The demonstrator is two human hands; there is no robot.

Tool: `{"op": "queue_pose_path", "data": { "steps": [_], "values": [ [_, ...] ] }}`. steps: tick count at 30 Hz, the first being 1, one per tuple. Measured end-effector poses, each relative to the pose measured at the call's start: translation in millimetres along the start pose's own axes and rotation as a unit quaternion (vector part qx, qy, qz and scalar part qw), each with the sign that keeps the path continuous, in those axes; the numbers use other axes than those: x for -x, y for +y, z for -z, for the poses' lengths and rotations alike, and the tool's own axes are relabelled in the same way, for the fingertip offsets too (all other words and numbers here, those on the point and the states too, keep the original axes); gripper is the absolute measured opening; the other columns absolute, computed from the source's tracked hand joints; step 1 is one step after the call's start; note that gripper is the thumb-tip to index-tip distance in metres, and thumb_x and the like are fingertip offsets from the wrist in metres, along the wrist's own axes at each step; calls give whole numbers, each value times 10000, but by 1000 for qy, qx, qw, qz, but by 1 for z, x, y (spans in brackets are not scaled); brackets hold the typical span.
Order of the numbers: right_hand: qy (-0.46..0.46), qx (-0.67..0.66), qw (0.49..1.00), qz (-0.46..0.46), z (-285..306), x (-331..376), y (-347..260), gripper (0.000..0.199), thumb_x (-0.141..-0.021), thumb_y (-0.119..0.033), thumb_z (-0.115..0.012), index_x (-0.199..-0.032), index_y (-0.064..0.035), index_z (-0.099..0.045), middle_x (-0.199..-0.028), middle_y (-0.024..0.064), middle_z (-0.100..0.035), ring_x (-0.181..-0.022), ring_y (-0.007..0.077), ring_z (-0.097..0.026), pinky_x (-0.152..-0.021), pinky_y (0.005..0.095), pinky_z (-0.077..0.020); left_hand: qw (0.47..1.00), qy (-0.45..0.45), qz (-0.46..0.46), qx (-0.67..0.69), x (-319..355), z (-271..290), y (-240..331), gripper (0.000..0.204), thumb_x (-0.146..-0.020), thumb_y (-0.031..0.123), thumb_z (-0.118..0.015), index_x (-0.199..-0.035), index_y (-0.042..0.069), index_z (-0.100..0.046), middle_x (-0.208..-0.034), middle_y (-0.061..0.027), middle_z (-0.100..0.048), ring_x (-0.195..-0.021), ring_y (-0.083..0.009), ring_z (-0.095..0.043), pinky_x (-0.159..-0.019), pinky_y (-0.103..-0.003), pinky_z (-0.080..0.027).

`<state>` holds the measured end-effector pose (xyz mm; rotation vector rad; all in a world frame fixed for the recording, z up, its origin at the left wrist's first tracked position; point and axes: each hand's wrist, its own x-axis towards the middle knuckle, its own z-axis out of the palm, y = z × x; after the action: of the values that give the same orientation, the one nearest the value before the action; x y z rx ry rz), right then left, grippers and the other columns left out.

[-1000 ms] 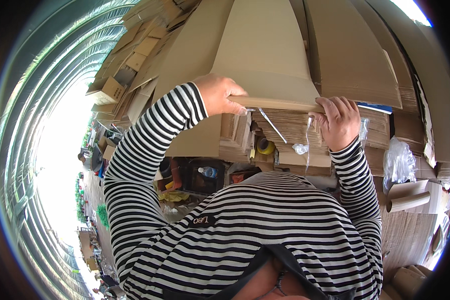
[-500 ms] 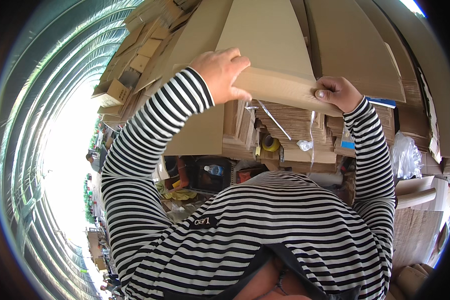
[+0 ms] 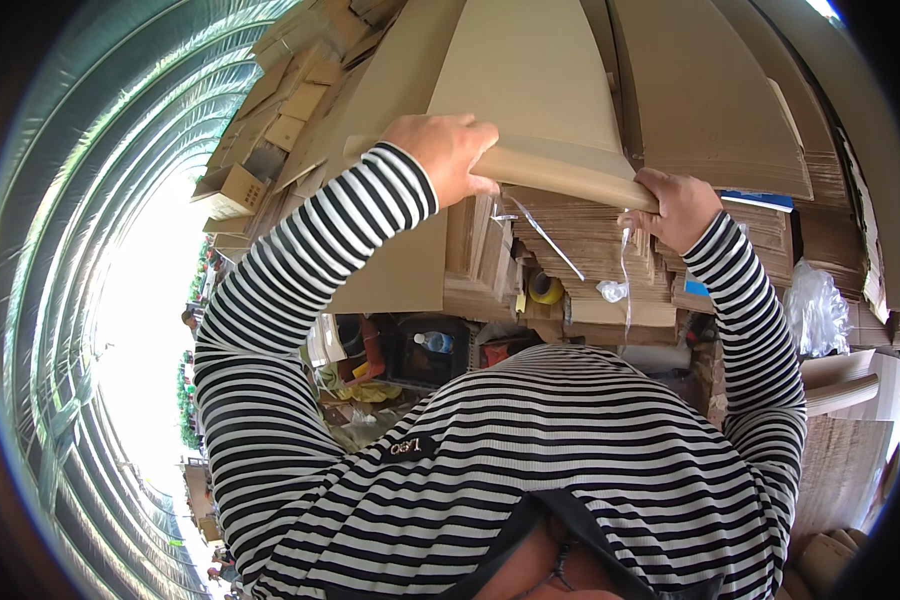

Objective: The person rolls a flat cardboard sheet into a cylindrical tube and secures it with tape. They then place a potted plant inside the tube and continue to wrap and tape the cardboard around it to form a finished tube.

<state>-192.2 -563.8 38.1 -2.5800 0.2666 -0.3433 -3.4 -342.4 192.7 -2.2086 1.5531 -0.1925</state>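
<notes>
A large tan cardboard sheet [image 3: 530, 85] stretches away from me, with a narrow flap [image 3: 570, 175] bent along its near edge. My left hand [image 3: 440, 155] is closed over the left end of that flap, thumb below and fingers on top. At the other end, my right hand [image 3: 680, 208] grips the flap's right corner, its fingers curled and partly hidden. Just below the flap lies a stack of flat cardboard [image 3: 590, 245], with a thin clear strip [image 3: 548, 238] hanging across its front.
A yellow tape roll [image 3: 544, 288] sits among the stacks. A black crate [image 3: 425, 350] holds a plastic bottle [image 3: 433, 342]. Clear plastic wrap [image 3: 816, 310] bunches at the right. Cardboard boxes [image 3: 232, 190] are piled at far left, and more big sheets [image 3: 705, 95] lean at the right.
The flap has turned over further and now shows as a narrower strip. My right hand has rotated and dropped slightly; my left hand has shifted a little to the right.
</notes>
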Motion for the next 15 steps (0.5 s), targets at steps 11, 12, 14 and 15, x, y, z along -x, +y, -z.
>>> {"op": "queue_pose_path", "data": {
  "steps": [11,12,14,15],
  "values": [
    [182,211,960,30,-35,14,-19,590,-847,-562,-723,-1152,-71,-604,-1019,138,-660,-981,317,-684,-819,422,-580,990,-109,90,19,12,-30,-9,407,-836,489,-761,-1011,123,-716,-1079,-93,-742,-1023,-324,-707,-883,-473,-563],
    [144,213,966,28,-44,10,-17,611,-853,-592,-709,-1159,-75,-595,-1010,145,-665,-971,320,-691,-809,425,-585,997,-47,55,11,22,-43,-14,414,-814,450,-793,-1015,106,-679,-1042,-94,-716,-1000,-306,-694,-868,-461,-555],
    [-47,145,987,-45,-39,-3,-29,669,-874,-642,-676,-1167,-48,-586,-996,165,-683,-935,324,-713,-781,446,-594,995,101,5,-22,36,-62,-23,433,-774,398,-832,-1013,102,-627,-989,-87,-661,-971,-291,-665,-848,-446,-541],
    [-74,103,992,-26,-39,-8,-24,626,-856,-614,-699,-1108,-50,-603,-965,174,-695,-928,340,-708,-792,455,-581,984,168,-10,-63,40,-63,-25,453,-740,361,-854,-1005,112,-585,-948,-74,-603,-948,-282,-633,-834,-438,-526]
  ]
}}
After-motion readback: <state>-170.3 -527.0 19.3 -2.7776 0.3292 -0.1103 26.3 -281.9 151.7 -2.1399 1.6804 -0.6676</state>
